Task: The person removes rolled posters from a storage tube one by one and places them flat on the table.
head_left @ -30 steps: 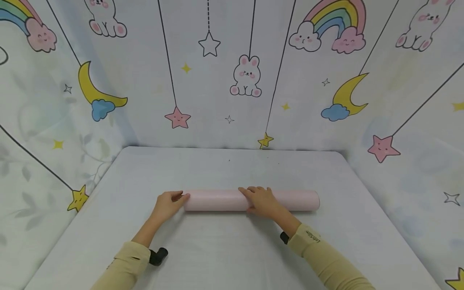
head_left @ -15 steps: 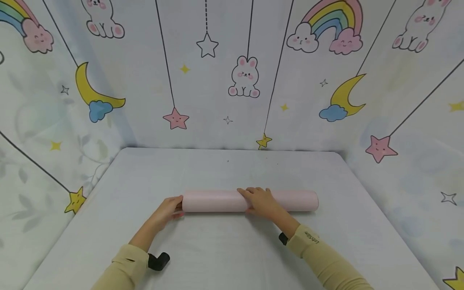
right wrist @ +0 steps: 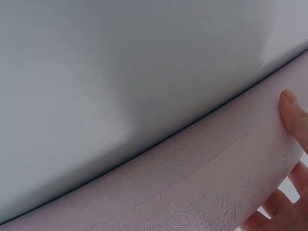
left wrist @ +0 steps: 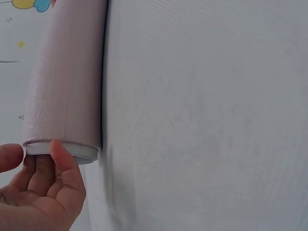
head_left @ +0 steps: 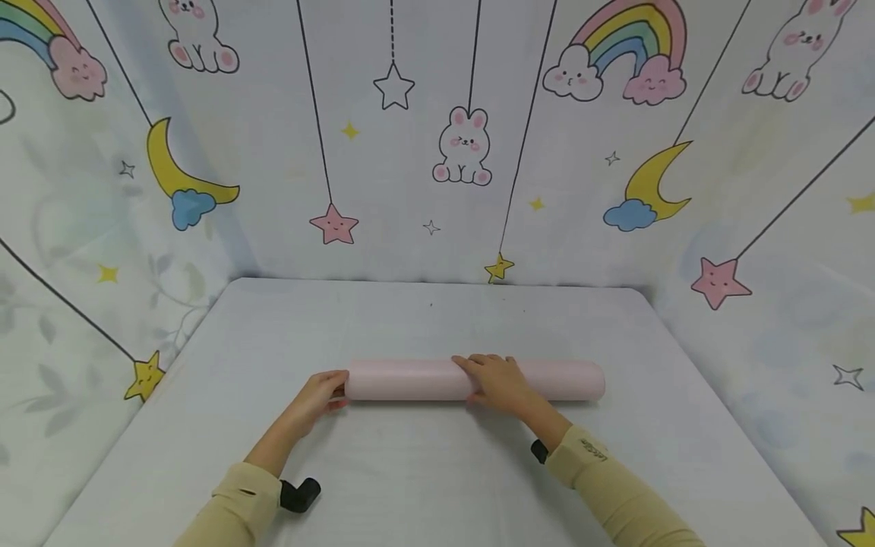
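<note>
A roll of pink wallpaper (head_left: 406,380) with a finely textured surface lies crosswise on the white tabletop. At its left end is my left hand (head_left: 309,403). In the left wrist view, some fingers (left wrist: 44,174) reach into the roll's open end while another finger touches the outside of the pale end rim (left wrist: 86,151); the thumb is at the rim's other side. My right hand (head_left: 499,382) holds the roll near its middle from above. Its thumb (right wrist: 291,110) lies on one side and the fingers wrap the other, in the right wrist view. A lengthwise seam line runs along the roll.
The white tabletop (head_left: 410,471) reaches back to a wall covering (head_left: 410,167) printed with stars, moons and rabbits. Similar printed sides stand at left and right. Black wrist cameras (head_left: 301,495) sit at the sleeve cuffs.
My left hand has shifted down and slightly left, from the near top of the roll's end to around its end opening. The right hand keeps its place on the roll.
</note>
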The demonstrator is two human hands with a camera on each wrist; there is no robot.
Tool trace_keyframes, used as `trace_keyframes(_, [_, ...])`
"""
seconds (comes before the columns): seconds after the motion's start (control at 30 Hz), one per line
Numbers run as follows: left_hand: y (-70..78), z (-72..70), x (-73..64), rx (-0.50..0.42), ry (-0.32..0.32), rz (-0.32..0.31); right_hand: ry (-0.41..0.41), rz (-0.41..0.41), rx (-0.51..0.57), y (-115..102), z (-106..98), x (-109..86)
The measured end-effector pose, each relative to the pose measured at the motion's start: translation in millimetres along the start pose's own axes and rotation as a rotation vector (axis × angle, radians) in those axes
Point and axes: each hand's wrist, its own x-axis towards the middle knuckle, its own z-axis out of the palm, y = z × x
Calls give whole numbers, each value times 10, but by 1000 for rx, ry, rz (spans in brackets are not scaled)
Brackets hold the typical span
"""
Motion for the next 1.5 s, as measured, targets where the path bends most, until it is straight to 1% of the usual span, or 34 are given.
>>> trace_keyframes(0.1, [-7, 7, 13, 11, 1, 8, 10, -1, 4, 35, -8, -27])
trace_keyframes(0.27, [-17, 21, 10, 52, 9, 41, 3, -6, 4, 104, -8, -66])
trace_keyframes(0.37, [-16, 28, 0, 65, 25, 50, 4, -5, 2, 144, -5, -93])
trace_keyframes(0.6, [-3, 20, -16, 74, 47, 55, 16, 6, 18, 241, 8, -150])
trace_keyframes(0.87, [4, 16, -14, 81, 51, 46, 54, -16, 20, 403, 22, -245])
trace_keyframes(1.07, [-1, 14, -37, 82, 68, 43, 74, -16, 41, 527, 19, -330])
trace_keyframes(1.23, [-8, 6, -49, 79, 77, 40, 98, -14, 69, 643, 26, -403])
trace_keyframes(1.5, [-19, -2, -42, 78, 87, 38, 105, 7, 125, 785, -16, -513])
